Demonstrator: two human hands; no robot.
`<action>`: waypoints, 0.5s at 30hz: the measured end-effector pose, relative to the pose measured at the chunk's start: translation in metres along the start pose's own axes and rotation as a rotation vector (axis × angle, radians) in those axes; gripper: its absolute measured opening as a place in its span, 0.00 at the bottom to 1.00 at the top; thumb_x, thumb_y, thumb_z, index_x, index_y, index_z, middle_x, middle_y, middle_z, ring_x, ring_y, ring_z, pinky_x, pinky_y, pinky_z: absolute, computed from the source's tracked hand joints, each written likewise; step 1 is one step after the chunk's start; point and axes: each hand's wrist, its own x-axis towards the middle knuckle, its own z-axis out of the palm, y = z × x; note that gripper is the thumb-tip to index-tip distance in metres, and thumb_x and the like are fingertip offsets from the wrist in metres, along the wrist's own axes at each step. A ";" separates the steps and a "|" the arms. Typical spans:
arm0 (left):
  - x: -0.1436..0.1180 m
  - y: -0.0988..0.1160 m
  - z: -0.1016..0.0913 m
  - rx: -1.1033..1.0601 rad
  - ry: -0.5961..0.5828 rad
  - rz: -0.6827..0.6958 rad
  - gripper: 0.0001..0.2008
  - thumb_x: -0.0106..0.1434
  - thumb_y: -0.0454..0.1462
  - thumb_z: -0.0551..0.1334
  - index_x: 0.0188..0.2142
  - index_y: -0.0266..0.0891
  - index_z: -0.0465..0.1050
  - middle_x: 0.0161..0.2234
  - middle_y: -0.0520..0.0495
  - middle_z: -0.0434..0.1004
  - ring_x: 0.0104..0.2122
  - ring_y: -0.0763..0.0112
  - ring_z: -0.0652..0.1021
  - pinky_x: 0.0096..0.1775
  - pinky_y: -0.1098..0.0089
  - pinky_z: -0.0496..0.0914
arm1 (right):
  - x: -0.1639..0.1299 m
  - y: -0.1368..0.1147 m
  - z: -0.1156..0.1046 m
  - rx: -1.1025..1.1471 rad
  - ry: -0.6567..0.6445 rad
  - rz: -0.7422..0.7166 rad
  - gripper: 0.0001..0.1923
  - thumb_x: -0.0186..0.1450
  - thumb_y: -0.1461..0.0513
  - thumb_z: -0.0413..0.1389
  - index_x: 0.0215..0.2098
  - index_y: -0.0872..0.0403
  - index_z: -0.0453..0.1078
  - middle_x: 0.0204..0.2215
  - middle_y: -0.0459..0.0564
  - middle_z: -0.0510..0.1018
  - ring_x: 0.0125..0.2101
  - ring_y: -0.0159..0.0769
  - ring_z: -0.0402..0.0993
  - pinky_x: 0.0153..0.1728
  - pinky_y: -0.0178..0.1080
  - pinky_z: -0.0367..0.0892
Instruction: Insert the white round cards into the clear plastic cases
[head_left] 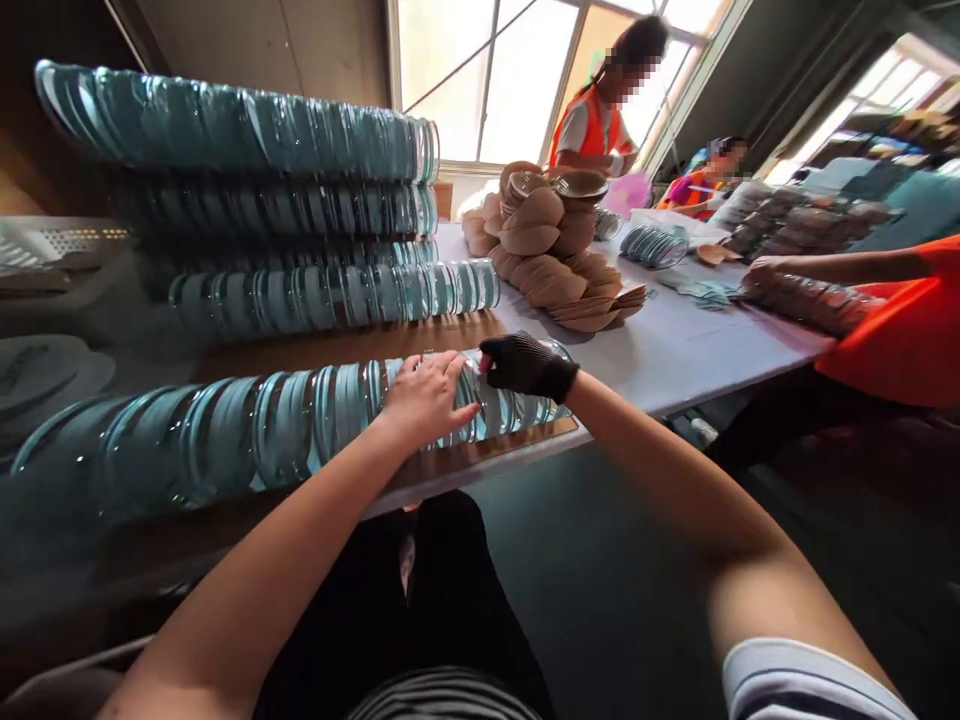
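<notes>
A long row of shiny, teal-tinted, glass-like round discs (pixel 285 425) stands on edge along the table's near side, with matte pieces between them. On top of its right part rests my bare left hand (pixel 427 398), fingers stretched out and thumb apart, gripping nothing. Just to the right, my right hand (pixel 525 367) wears a dark knitted glove and is over the right end of this row. Its fingers are closed in a pinch by a small pale bit at the discs' upper edge. What they hold is too small to make out.
Behind lie more stacked rows of the same discs (pixel 285 130). Brown rounded pieces (pixel 540 240) are heaped mid-table on the white tabletop (pixel 660 340). A co-worker's orange garment (pixel 900 340) shows at right, an arm on another row (pixel 810 300). Two people are farther back.
</notes>
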 end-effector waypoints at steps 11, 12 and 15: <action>-0.003 -0.004 -0.006 0.020 -0.009 0.027 0.35 0.63 0.54 0.57 0.64 0.38 0.58 0.63 0.40 0.63 0.62 0.56 0.65 0.61 0.55 0.56 | -0.121 -0.045 0.142 -0.104 0.162 0.192 0.13 0.68 0.62 0.51 0.44 0.53 0.78 0.40 0.56 0.82 0.35 0.43 0.79 0.32 0.41 0.71; -0.002 -0.004 -0.008 0.023 -0.022 0.032 0.35 0.64 0.54 0.57 0.64 0.38 0.58 0.63 0.39 0.63 0.62 0.56 0.65 0.61 0.55 0.56 | -0.123 -0.044 0.142 -0.094 0.162 0.173 0.14 0.69 0.62 0.51 0.44 0.52 0.78 0.40 0.55 0.82 0.35 0.43 0.79 0.33 0.42 0.72; 0.007 0.002 -0.014 0.025 -0.042 0.052 0.35 0.65 0.54 0.55 0.64 0.36 0.57 0.64 0.37 0.61 0.64 0.56 0.62 0.62 0.55 0.54 | -0.118 -0.028 0.107 -0.035 0.319 0.167 0.15 0.70 0.60 0.48 0.44 0.50 0.77 0.40 0.52 0.82 0.38 0.40 0.79 0.39 0.41 0.72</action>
